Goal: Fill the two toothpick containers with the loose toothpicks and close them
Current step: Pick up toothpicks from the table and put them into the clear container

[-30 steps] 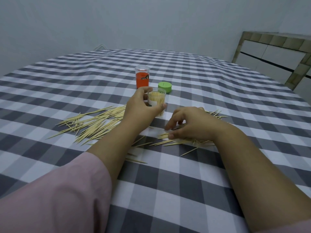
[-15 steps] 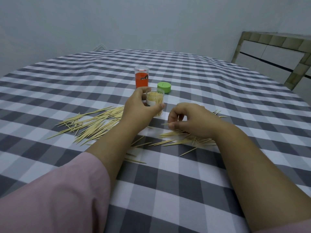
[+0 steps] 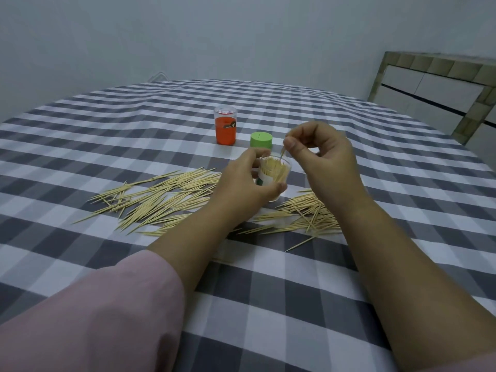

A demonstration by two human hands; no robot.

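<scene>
Toothpick container point(image 3: 276, 173) gripped by left hand point(image 3: 247, 183) — right hand point(image 3: 322, 157) pinches toothpick point(image 3: 282, 153).

Counted things on the checked cloth

Two hands are seen, a left hand point(image 3: 243, 183) and a right hand point(image 3: 326, 159). Two toothpick pots are counted: one clear pot point(image 3: 277, 174) with sticks inside and one orange pot point(image 3: 225, 129). One green lid point(image 3: 261, 139) is seen. Two heaps of loose toothpicks are found, a left heap point(image 3: 158, 197) and a right heap point(image 3: 303, 214); the sticks are too many to be counted.
</scene>
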